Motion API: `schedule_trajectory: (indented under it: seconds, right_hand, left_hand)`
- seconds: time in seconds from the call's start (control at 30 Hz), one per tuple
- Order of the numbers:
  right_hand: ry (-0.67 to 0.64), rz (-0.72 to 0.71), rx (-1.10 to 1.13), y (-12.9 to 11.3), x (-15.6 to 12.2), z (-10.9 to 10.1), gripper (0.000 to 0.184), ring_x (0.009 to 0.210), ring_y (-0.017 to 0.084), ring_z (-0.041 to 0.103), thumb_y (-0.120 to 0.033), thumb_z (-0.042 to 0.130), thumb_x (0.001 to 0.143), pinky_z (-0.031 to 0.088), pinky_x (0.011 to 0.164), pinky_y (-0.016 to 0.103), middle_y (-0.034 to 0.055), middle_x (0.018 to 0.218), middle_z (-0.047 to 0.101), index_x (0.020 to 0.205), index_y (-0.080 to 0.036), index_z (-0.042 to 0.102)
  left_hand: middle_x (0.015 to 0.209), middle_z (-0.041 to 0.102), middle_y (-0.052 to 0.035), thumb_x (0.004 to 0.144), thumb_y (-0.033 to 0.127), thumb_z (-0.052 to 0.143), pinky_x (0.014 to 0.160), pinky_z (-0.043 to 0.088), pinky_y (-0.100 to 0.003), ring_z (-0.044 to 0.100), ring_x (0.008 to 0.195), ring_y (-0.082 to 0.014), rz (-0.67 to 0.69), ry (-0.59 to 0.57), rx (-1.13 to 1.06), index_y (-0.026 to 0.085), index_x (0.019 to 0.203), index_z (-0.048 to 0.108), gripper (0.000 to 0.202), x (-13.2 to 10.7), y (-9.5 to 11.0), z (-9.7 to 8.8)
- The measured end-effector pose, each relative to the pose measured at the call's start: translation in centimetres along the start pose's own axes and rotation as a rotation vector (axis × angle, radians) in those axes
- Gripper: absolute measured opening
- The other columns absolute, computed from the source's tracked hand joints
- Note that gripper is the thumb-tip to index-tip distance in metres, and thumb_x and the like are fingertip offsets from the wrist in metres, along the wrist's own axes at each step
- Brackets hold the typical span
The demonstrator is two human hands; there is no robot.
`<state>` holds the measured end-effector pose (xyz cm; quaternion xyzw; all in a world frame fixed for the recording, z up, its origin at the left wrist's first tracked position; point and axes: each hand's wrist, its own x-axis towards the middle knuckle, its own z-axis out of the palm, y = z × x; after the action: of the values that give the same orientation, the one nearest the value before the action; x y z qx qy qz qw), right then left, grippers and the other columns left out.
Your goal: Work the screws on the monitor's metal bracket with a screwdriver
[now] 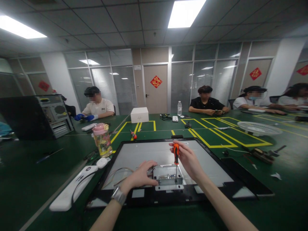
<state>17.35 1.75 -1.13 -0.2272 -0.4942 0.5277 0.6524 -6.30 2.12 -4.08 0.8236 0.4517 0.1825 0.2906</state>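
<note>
A flat display panel [197,157] with a black frame lies on the green table before me. On its near part sits a metal bracket [168,181]. My left hand [141,175] wraps around the bracket's left side, thumb and fingers on its edges. My right hand [189,157] grips an orange and black screwdriver [176,154] from above. The screwdriver stands upright, its shaft reaching down into the right part of the bracket; whether the tip sits on a screw is too small to tell. Thin wires [120,170] run across the panel left of my left hand.
A white power strip [74,187] and a pink-lidded bottle [102,141] stand left of the panel. A computer case [36,117] is farther left. Beyond are a white box [139,115] and a red-handled tool [133,135]. A black slab [245,176] lies right. Several people sit across the table.
</note>
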Motion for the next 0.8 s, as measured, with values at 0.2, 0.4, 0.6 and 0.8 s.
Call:
schedule_trajectory:
  seconds: [0.2, 0.4, 0.6, 0.8]
  right_hand:
    - [0.058, -0.147, -0.32, 0.8, 0.2, -0.7, 0.033, 0.081, 0.019, 0.059, -0.035, 0.077, 0.07, 0.048, 0.079, 0.033, 0.0018, 0.086, 0.064, 0.102, -0.026, 0.07]
    - [-0.211, -0.281, -0.692, -0.9, -0.5, -0.5, 0.037, 0.079, 0.022, 0.062, -0.03, 0.058, 0.086, 0.048, 0.08, 0.038, 0.0028, 0.085, 0.067, 0.123, -0.027, 0.06]
    - [0.022, -0.393, -0.651, -1.0, -0.2, -0.8, 0.036, 0.064, 0.018, 0.06, -0.03, 0.065, 0.082, 0.052, 0.067, 0.035, 0.0002, 0.078, 0.064, 0.118, -0.028, 0.062]
    - [0.115, -0.221, -0.348, 1.1, -0.3, 0.3, 0.038, 0.057, 0.016, 0.064, -0.037, 0.068, 0.08, 0.056, 0.052, 0.031, -0.0022, 0.076, 0.061, 0.114, -0.026, 0.055]
  left_hand:
    - [0.138, 0.049, -0.0079, 0.06, 0.034, 0.08, 0.115, 0.021, -0.041, 0.04, 0.13, -0.0281, 0.001, -0.004, -0.014, 0.022, 0.127, 0.054, 0.073, -0.1, 0.2, -0.1]
    - [0.137, 0.05, -0.0083, 0.06, 0.032, 0.081, 0.113, 0.025, -0.039, 0.041, 0.129, -0.0285, 0.012, -0.003, -0.005, 0.021, 0.126, 0.054, 0.072, 0.0, 0.2, 0.0]
    - [0.139, 0.048, -0.0082, 0.06, 0.03, 0.08, 0.114, 0.022, -0.039, 0.039, 0.131, -0.028, 0.001, -0.009, -0.019, 0.022, 0.127, 0.054, 0.072, -0.1, 0.1, 0.0]
    - [0.137, 0.05, -0.0078, 0.06, 0.029, 0.08, 0.113, 0.025, -0.038, 0.04, 0.129, -0.0279, 0.012, -0.012, -0.018, 0.021, 0.127, 0.054, 0.072, 0.0, 0.1, 0.0]
